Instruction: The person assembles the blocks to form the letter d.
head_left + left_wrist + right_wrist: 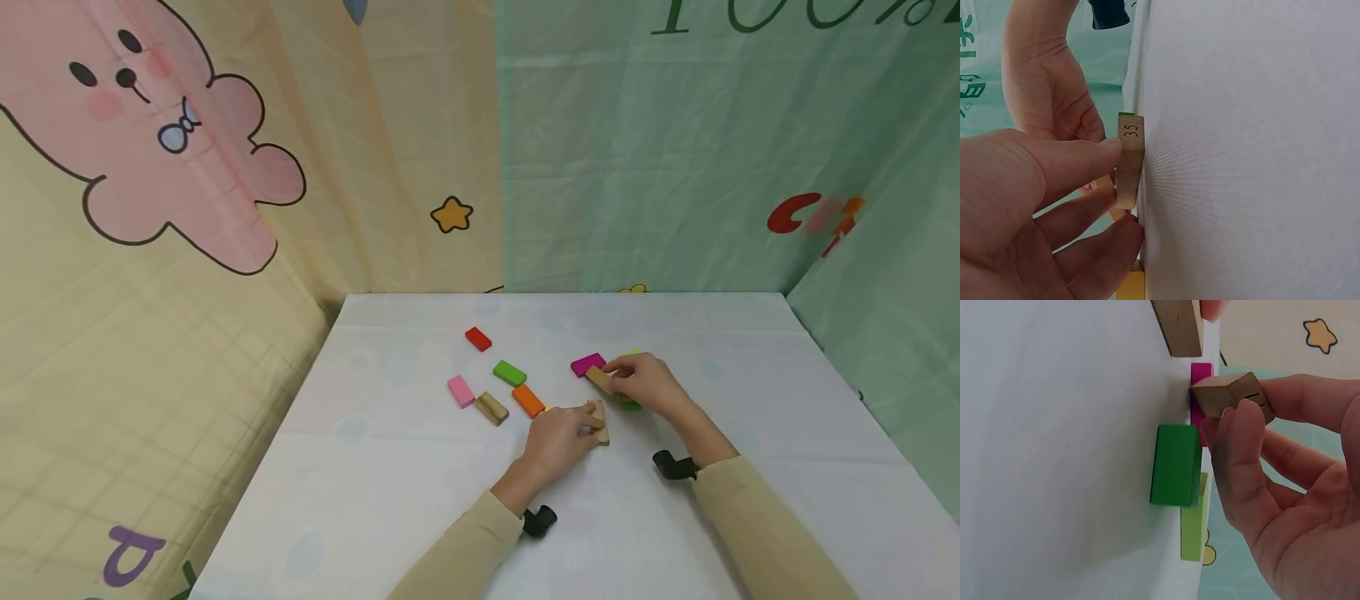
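Observation:
My right hand [651, 385] pinches a plain wooden block [1219, 394] between thumb and fingers, tilted over a magenta block [587, 365]. A dark green block [1174, 465] and a lime green block [1192, 532] are beside that hand, mostly covered by it in the head view. To the left and nearer, my left hand [557, 440] holds a second wooden block [601, 429] with thumb and fingers, low at the white tabletop. In the left wrist view, this block [1130, 159] shows the number 35 on its end. A yellow block [1130, 286] is just below the left fingers.
Left of the hands lie several loose blocks: orange [528, 401], bright green [510, 373], red [477, 339], pink [461, 392] and wooden [492, 408]. The white table [360, 508] meets printed curtains [390, 150] at its back and sides.

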`<action>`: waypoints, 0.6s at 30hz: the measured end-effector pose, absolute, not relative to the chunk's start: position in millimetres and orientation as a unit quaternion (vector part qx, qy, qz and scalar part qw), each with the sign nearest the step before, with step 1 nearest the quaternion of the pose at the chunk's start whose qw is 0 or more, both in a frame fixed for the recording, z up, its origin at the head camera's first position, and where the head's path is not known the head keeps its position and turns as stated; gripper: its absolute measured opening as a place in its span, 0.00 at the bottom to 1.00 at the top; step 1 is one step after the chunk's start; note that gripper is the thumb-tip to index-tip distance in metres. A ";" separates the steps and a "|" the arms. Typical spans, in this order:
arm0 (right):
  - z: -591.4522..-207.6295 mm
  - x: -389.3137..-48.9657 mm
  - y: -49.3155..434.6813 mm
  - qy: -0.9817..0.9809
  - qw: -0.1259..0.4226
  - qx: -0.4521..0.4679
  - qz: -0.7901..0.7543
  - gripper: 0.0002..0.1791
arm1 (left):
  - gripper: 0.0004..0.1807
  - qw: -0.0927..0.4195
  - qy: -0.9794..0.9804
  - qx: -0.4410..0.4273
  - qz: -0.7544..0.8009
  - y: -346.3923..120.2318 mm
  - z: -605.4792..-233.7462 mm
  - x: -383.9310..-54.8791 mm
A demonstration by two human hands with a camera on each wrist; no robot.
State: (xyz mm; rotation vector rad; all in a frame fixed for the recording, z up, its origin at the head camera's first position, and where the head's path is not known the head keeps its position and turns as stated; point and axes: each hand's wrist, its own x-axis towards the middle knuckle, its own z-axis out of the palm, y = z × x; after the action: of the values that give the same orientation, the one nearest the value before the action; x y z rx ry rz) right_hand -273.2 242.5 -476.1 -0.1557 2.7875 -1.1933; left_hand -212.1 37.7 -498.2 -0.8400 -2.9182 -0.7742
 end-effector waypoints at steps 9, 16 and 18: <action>-477.9 -278.3 229.7 0.918 0.054 -0.039 -0.390 0.21 | 0.15 0.015 -0.928 -0.280 -0.243 37.0 -500.1 -212.8; -479.0 -281.9 223.1 0.917 0.054 -0.039 -0.393 0.23 | 0.15 0.022 -0.926 -0.286 -0.247 36.8 -500.4 -213.4; -479.7 -282.8 221.6 0.918 0.056 -0.035 -0.391 0.23 | 0.16 0.017 -0.928 -0.281 -0.242 36.6 -499.8 -213.4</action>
State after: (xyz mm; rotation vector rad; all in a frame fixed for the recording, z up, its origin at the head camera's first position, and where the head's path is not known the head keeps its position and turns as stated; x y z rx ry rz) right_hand -282.8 221.6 -479.7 -0.1060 2.7862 -1.1860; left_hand -213.4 36.6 -499.8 -0.8736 -2.8863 -0.7536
